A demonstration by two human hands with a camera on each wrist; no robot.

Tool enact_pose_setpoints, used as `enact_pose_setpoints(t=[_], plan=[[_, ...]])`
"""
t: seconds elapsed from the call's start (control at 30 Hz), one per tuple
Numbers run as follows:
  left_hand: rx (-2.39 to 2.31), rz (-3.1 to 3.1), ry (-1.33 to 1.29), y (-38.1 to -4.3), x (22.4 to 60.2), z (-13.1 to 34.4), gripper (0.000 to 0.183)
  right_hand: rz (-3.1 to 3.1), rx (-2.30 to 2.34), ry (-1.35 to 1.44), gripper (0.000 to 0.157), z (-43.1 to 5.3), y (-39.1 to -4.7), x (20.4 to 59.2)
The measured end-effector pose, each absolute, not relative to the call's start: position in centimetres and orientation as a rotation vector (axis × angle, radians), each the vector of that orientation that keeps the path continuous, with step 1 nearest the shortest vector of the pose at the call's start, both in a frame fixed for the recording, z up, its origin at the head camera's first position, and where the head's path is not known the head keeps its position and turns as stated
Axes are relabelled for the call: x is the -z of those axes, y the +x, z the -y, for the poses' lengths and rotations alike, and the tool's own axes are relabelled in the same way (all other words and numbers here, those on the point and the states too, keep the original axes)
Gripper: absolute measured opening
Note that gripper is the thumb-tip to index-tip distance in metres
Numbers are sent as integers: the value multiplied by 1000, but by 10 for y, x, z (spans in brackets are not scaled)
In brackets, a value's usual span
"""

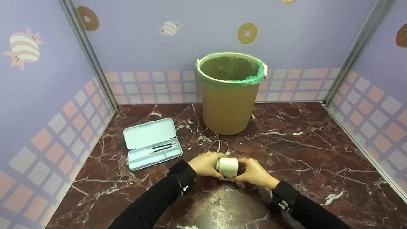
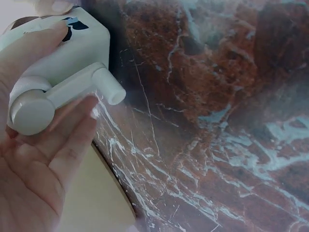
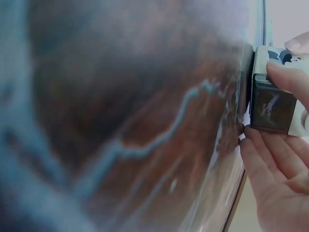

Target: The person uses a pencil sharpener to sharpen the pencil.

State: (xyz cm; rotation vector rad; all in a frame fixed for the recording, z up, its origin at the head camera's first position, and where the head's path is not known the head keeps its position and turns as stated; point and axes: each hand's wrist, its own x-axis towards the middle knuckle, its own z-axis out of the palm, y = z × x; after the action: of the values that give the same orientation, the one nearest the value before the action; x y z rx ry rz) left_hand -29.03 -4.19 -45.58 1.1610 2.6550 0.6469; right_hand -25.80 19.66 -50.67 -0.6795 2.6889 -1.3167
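Observation:
A white hand-crank pencil sharpener (image 1: 229, 166) is between my two hands, low over the tabletop. Its crank handle (image 2: 75, 87) faces my left palm, and dark printed shapes mark one face. My left hand (image 1: 207, 163) grips the crank side, thumb (image 2: 34, 46) on the printed face. From the other side my right hand (image 1: 254, 173) holds the body, its thumb near the dark see-through shavings drawer (image 3: 272, 105). Whether the sharpener touches the table cannot be told.
Left of the hands lies an open light-blue pencil case (image 1: 149, 125) with pencils (image 1: 162, 147) in it. Behind stands a tan bin (image 1: 229, 105) lined with a green bag (image 1: 251, 79). Patterned walls (image 1: 143, 41) enclose the dark red marbled table (image 1: 302, 146).

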Motion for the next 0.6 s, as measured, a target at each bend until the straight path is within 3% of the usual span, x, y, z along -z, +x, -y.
enact_pose_setpoints(t=[0.13, 0.37, 0.6], plan=[[-632, -2726, 1062, -295, 453, 51, 71, -2774, 1325, -516, 56, -213, -259, 506], [-536, -2964, 959, -314, 456, 72, 68, -2984, 1330, -117, 59, -267, -269, 506], [-376, -3148, 685, -331, 457, 88, 73, -3123, 1232, 265, 67, -322, -270, 504]])
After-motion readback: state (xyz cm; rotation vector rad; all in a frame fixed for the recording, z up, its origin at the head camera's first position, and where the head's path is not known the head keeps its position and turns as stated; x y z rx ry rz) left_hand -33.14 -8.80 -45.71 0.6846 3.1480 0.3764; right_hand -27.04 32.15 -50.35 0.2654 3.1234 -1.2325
